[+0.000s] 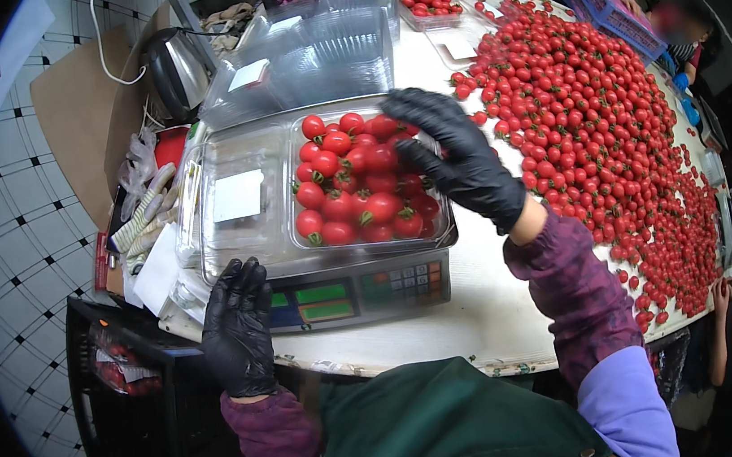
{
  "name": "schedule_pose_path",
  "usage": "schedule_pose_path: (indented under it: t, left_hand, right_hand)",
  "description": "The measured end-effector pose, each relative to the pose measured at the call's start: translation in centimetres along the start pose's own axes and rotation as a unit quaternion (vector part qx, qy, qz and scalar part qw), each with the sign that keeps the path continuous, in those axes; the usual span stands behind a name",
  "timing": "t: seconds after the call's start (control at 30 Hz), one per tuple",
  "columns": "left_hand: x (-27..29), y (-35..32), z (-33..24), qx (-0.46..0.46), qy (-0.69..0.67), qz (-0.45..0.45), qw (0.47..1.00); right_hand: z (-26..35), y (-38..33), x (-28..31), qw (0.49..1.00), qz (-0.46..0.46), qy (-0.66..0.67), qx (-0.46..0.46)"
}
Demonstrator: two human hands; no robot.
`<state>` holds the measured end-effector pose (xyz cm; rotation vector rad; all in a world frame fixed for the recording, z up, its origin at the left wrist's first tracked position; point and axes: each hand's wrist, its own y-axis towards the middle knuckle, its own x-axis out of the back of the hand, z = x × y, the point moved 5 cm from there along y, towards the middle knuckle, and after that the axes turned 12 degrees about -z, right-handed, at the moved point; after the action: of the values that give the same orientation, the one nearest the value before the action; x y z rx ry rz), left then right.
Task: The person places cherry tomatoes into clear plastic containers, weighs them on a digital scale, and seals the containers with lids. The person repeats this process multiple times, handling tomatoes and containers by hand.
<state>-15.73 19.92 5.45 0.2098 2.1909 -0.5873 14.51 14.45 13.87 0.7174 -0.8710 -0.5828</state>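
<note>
Fingers of the right hand [457, 159], in a black glove, are curled loosely over the right end of a clear clamshell tray [372, 228] filled with cherry tomatoes [352, 185]; whether they pinch a tomato cannot be told. Left hand [238, 326], also gloved, has fingers pressed together, resting at the near left edge of the scale [346, 292]. Tray sits on the scale platform, its open lid [236, 198] lying to the left. Loose tomatoes [600, 139] cover the table [483, 305] to the right. Empty clear trays [319, 53] are stacked on the far side.
</note>
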Motion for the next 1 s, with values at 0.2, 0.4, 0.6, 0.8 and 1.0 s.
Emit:
schedule_pose_path:
  t: [0.2, 0.4, 0.6, 0.8, 1.0]
  left_hand:
    - [0.5, 0.9, -0.3, -0.053, -0.038, -0.099, 0.993]
    - [-2.2, 4.9, 1.7, 0.067, -0.059, -0.016, 0.996]
    - [-8.7, 3.5, 0.0, -0.377, 0.437, 0.165, 0.799]
    - [-12.6, -1.5, 6.7, -0.494, 0.760, 0.228, 0.355]
    - [-10.5, 0.7, 7.3, -0.599, 0.713, 0.210, 0.298]
  right_hand:
    - [-4.7, -5.0, 2.0, 0.883, 0.128, 0.050, -0.448]
    - [-4.2, -6.9, 0.4, 0.767, 0.054, 0.304, -0.562]
    - [-0.3, -7.9, -1.3, 0.685, 0.074, 0.413, -0.595]
    - [-3.6, -6.4, -1.1, 0.729, -0.003, 0.377, -0.572]
    - [-4.2, -1.1, -4.0, 0.835, 0.140, 0.218, -0.485]
